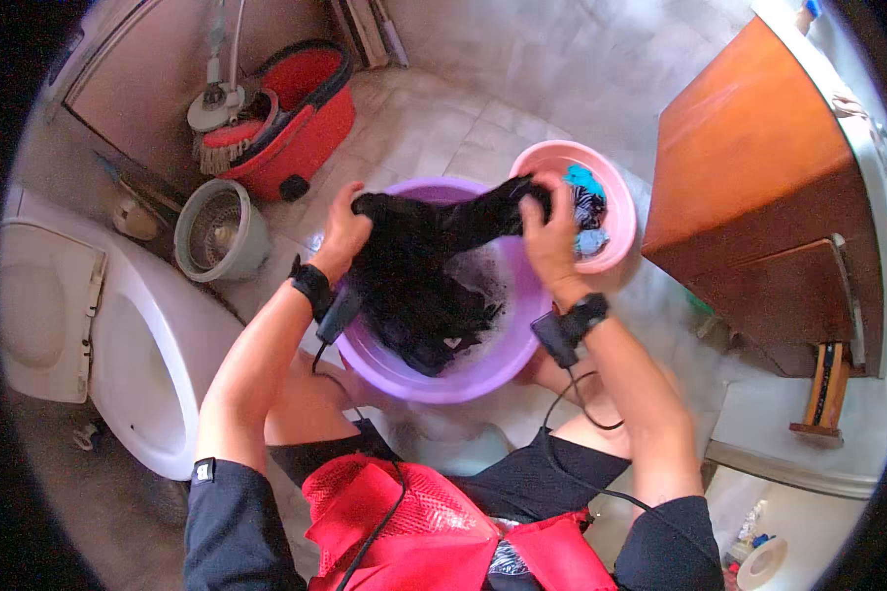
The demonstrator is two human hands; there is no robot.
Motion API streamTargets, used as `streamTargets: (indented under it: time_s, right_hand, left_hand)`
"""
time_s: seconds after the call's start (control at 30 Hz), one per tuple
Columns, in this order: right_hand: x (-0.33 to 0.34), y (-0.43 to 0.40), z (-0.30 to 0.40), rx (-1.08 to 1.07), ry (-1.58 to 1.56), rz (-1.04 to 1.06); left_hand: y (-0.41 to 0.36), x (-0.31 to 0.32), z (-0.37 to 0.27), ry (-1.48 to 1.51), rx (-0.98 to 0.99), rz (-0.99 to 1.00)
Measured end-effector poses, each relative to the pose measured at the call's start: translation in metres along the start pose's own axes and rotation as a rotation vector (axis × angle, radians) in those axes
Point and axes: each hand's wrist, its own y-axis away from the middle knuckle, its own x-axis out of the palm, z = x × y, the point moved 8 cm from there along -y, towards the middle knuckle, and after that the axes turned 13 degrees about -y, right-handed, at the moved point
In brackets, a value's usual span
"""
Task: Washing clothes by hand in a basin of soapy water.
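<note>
A black cloth garment is stretched between my two hands above a purple plastic basin. My left hand grips its upper left end, over the basin's left rim. The other end is bunched in my right hand, slightly blurred, near where the purple basin meets a pink basin. Most of the garment hangs down into the purple basin, and a small white heart-shaped mark shows low on it. Sudsy water shows beside the cloth. The pink basin holds blue cloth and black-and-white striped cloth.
A red mop bucket with a mop stands at the far left, near a grey pail. A toilet is at my left. To the right is an orange-brown cabinet. Cables run from my wrist devices.
</note>
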Motion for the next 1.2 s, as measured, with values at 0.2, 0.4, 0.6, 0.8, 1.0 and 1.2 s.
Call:
streamTargets:
  time_s: [0.2, 0.4, 0.6, 0.8, 1.0, 1.2]
  right_hand:
    - [0.079, 0.1, -0.128, 0.075, 0.56, 0.719]
    - [0.105, 0.152, -0.199, 0.213, 0.764, 0.94]
    - [0.128, 0.165, -0.262, 0.434, 0.853, 1.02]
    - [0.134, 0.185, -0.302, 0.65, 0.947, 1.117]
    - [0.097, 0.137, -0.252, 0.676, 0.394, 0.653]
    - [0.083, 0.089, -0.201, 0.55, 0.045, 0.535]
  left_hand:
    - [0.035, 0.073, -0.033, -0.931, 0.856, 0.254]
    - [0.045, 0.153, 0.037, -1.388, 1.081, 0.648]
    - [0.018, 0.212, 0.085, -1.539, 0.846, 0.89]
    - [-0.011, 0.241, 0.113, -1.477, 0.709, 0.918]
    - [-0.003, 0.212, 0.024, -1.034, 0.606, 0.86]
    - [0.071, 0.215, 0.046, 0.206, -0.306, 0.789]
